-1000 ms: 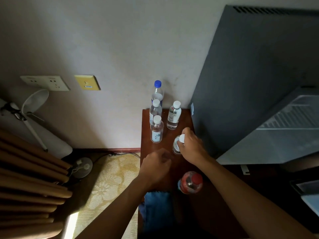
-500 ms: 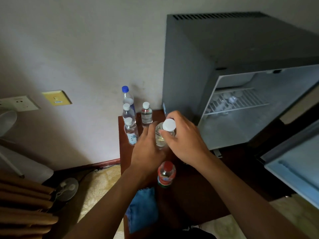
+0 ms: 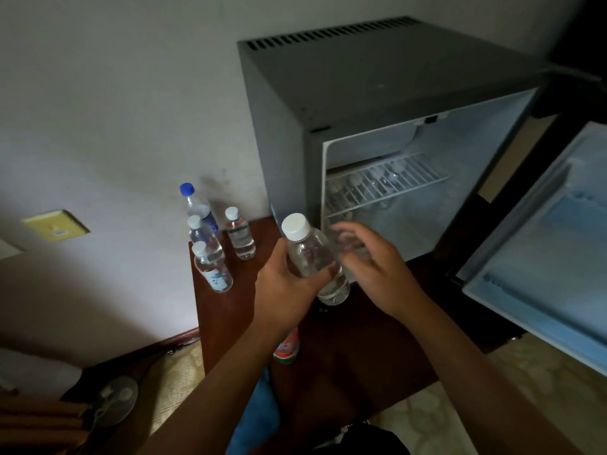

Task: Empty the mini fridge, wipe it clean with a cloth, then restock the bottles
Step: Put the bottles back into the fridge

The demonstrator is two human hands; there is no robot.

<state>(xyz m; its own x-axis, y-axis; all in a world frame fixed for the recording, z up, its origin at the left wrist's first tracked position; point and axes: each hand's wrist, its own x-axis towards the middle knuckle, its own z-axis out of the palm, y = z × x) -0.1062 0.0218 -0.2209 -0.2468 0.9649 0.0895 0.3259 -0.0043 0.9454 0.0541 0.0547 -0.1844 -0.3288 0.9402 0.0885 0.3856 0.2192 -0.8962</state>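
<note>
Gripping the clear plastic bottle with white cap point(image 3: 312, 257), the left hand point(image 3: 285, 290) tilts it before the grey mini fridge point(image 3: 377, 93). The right hand point(image 3: 377, 270), gripping it earlier, now has its fingers loosely spread.

Dark wooden table point(image 3: 216, 316) was set against the wall. Four clear bottles were stood upright at its back left: blue-capped bottle point(image 3: 197, 205) rearmost, three white-capped bottles point(image 3: 213, 267) before it. Red-labelled bottle point(image 3: 286, 348) and blue cloth point(image 3: 259, 412) were placed nearer the front.
</note>
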